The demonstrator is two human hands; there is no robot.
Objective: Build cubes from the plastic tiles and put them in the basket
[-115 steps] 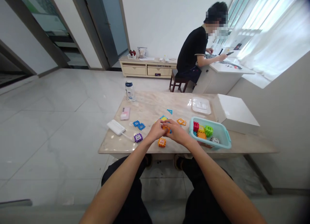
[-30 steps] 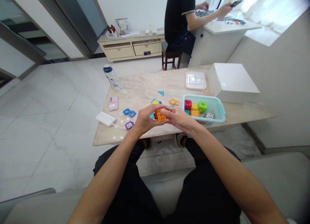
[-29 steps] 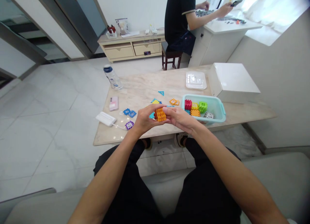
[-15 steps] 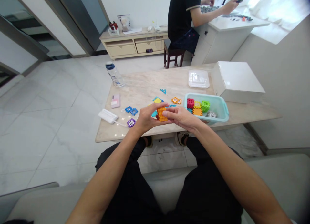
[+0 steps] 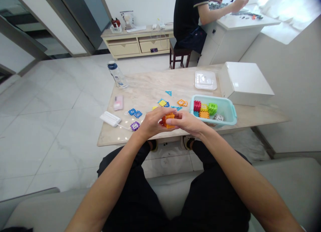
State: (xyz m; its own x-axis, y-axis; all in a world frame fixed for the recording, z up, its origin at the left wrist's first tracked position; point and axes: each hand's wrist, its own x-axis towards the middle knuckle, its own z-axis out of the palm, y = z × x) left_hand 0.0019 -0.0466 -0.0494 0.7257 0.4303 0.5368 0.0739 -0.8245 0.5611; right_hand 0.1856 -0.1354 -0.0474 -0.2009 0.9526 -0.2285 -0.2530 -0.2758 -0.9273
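Note:
A stack of orange interlocking building pieces [image 5: 170, 119] is held above the near edge of the table, between both hands. My left hand [image 5: 153, 121] grips it from the left, fingers over the top and thumb below. From the right, my right hand [image 5: 185, 121] closes on it, thumb on the near face. Fingers cover much of the stack. Beyond the hands lie a blue-and-yellow piece [image 5: 163, 102], a blue triangular piece [image 5: 169, 93] and orange pieces with white windows [image 5: 182, 102]. To the left are blue pieces [image 5: 134, 112] and a purple piece [image 5: 134, 126].
A light-blue bin [image 5: 232, 108] of sorted coloured pieces stands at right, before a white box [image 5: 248, 81] and a clear plastic lid [image 5: 205, 80]. At left are a water bottle [image 5: 117, 75], a pink card [image 5: 118, 102] and a white power bank [image 5: 110, 119]. A person [image 5: 189, 21] sits beyond.
My hands have closed further around the orange stack, which appears turned and more covered now. The right fingers wrap farther over it. The view has shifted slightly.

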